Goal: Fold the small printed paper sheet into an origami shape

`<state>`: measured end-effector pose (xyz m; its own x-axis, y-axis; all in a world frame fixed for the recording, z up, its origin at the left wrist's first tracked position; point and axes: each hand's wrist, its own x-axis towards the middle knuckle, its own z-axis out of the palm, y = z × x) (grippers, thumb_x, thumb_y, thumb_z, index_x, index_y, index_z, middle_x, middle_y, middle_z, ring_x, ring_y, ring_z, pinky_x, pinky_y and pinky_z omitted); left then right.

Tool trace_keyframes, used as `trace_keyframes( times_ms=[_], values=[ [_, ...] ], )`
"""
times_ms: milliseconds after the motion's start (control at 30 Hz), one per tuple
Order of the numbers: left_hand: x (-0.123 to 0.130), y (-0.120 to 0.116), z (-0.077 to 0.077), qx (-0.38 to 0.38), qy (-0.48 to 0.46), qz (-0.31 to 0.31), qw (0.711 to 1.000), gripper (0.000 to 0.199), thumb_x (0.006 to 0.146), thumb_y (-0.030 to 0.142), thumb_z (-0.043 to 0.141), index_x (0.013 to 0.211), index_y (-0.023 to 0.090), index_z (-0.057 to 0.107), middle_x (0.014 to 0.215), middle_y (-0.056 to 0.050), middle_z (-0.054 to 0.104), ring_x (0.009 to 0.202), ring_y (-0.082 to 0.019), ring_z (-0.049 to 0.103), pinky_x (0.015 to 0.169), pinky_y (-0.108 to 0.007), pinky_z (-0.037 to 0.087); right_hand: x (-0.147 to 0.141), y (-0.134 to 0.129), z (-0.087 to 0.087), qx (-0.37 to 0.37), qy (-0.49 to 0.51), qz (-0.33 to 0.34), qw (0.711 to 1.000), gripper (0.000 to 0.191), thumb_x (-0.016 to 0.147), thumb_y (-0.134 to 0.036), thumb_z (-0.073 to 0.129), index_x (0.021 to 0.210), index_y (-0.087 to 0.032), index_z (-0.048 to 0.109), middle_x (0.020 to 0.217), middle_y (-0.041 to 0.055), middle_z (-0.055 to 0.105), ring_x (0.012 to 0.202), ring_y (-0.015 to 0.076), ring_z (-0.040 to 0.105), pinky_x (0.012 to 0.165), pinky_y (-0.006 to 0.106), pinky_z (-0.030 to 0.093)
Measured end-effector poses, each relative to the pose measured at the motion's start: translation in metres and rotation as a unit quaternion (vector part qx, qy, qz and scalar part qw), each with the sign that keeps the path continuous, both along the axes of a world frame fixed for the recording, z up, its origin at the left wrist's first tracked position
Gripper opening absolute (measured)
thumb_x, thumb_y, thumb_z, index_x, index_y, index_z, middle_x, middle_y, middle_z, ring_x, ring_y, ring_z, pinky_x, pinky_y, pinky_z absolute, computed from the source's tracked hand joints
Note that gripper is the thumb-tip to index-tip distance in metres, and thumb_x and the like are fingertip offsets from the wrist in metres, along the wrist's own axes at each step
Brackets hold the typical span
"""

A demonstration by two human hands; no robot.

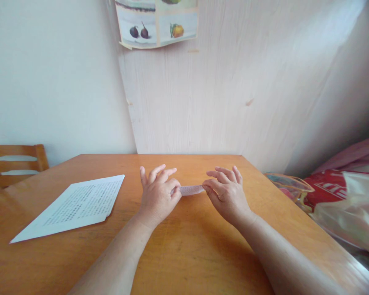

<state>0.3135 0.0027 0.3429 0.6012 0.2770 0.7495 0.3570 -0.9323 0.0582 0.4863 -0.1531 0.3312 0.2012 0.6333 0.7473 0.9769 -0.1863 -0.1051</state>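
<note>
Paper strip (191,190), narrow, printed, in pinched grip of left hand (160,196) and right hand (230,196), above smooth table (184,254)

The worktop (184,254) looks like varnished wood, smooth and softly glossy. The printed strip (191,190) and the stacked sheets (83,205) are matt paper. The chair (14,166) is lacquered wood, the wall (55,82) smooth and matt, the panel (221,94) wood-grained with a faint sheen, the whitish bag (353,213) crinkled, shiny plastic.
</note>
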Motion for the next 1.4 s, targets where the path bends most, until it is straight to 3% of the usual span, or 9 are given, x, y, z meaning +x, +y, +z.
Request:
trace_keyframes(
  times_ms=[433,600,767,867,967,1033,1133,1267,1400],
  values=[
    [-0.003,0.014,-0.002,-0.008,0.008,0.032,0.999,0.009,0.082,0.022,0.066,0.077,0.028,0.071,0.131,-0.001,0.066,0.135,-0.033,0.043,0.117,-0.069,0.000,0.017,-0.003,-0.003,0.009,-0.005,-0.011,1.000,0.015,0.095,-0.032,0.059,0.092,-0.032,0.073,0.122,0.0001,0.070,0.129,0.0291,0.048,0.116,0.061,0.012],
    [-0.006,0.023,-0.003,-0.007,-0.009,0.064,0.998,0.009,0.082,0.021,0.065,0.075,0.026,0.069,0.127,-0.002,0.068,0.131,-0.033,0.045,0.117,-0.067,0.007,0.024,-0.004,-0.003,0.009,0.009,-0.024,1.000,0.015,0.095,-0.032,0.058,0.093,-0.031,0.073,0.121,0.0001,0.070,0.127,0.0294,0.050,0.115,0.060,0.014],
    [-0.007,0.039,-0.008,-0.062,-0.055,0.047,0.995,0.009,0.084,0.020,0.059,0.080,0.023,0.066,0.117,-0.006,0.070,0.119,-0.030,0.055,0.111,-0.055,0.031,0.033,-0.004,-0.002,0.013,0.113,-0.017,0.993,0.019,0.096,-0.035,0.053,0.094,-0.029,0.072,0.105,0.0006,0.074,0.101,0.0245,0.063,0.108,0.055,0.026],
    [-0.003,0.044,-0.013,-0.159,-0.090,0.002,0.983,0.009,0.085,0.022,0.056,0.088,0.021,0.065,0.108,-0.008,0.071,0.110,-0.027,0.060,0.103,-0.047,0.041,0.034,-0.001,-0.002,0.024,0.220,0.016,0.975,0.022,0.095,-0.038,0.052,0.092,-0.027,0.071,0.086,-0.0011,0.074,0.082,0.0201,0.065,0.103,0.050,0.032],
    [0.002,0.040,-0.017,-0.323,-0.137,-0.049,0.935,0.020,0.087,0.030,0.059,0.102,0.019,0.063,0.112,-0.009,0.069,0.113,-0.026,0.061,0.102,-0.043,0.042,0.032,0.002,-0.001,0.060,0.385,0.076,0.918,0.028,0.090,-0.048,0.057,0.089,-0.024,0.070,0.079,0.0013,0.071,0.074,0.0205,0.062,0.080,0.038,0.045],
    [0.004,0.034,-0.017,-0.436,-0.162,-0.107,0.879,0.030,0.086,0.037,0.062,0.110,0.018,0.061,0.120,-0.010,0.067,0.117,-0.026,0.059,0.102,-0.041,0.042,0.028,0.001,0.001,0.079,0.493,0.122,0.858,0.033,0.085,-0.054,0.062,0.088,-0.022,0.069,0.077,0.0026,0.069,0.071,0.0204,0.060,0.067,0.032,0.043],
    [0.006,0.022,-0.015,-0.560,-0.162,-0.206,0.786,0.039,0.087,0.043,0.064,0.117,0.018,0.060,0.124,-0.010,0.066,0.121,-0.024,0.058,0.105,-0.039,0.041,0.022,0.000,0.004,0.084,0.590,0.163,0.786,0.036,0.080,-0.056,0.070,0.084,-0.021,0.068,0.075,0.0017,0.068,0.067,0.0178,0.058,0.063,0.029,0.041],
    [0.008,0.010,-0.012,-0.641,-0.112,-0.291,0.701,0.041,0.093,0.047,0.058,0.122,0.019,0.060,0.127,-0.011,0.066,0.116,-0.024,0.061,0.101,-0.040,0.043,0.016,0.000,0.002,0.067,0.668,0.195,0.715,0.036,0.076,-0.053,0.076,0.080,-0.019,0.065,0.072,0.0003,0.066,0.063,0.0141,0.054,0.062,0.027,0.038],
    [0.010,0.008,-0.015,-0.665,-0.103,-0.302,0.675,0.038,0.090,0.042,0.064,0.120,0.018,0.060,0.122,-0.012,0.068,0.103,-0.023,0.065,0.086,-0.035,0.048,0.011,0.004,-0.003,0.043,0.706,0.196,0.679,0.036,0.074,-0.051,0.077,0.080,-0.018,0.063,0.071,-0.0005,0.066,0.062,0.0130,0.055,0.061,0.026,0.038]
  ],
)
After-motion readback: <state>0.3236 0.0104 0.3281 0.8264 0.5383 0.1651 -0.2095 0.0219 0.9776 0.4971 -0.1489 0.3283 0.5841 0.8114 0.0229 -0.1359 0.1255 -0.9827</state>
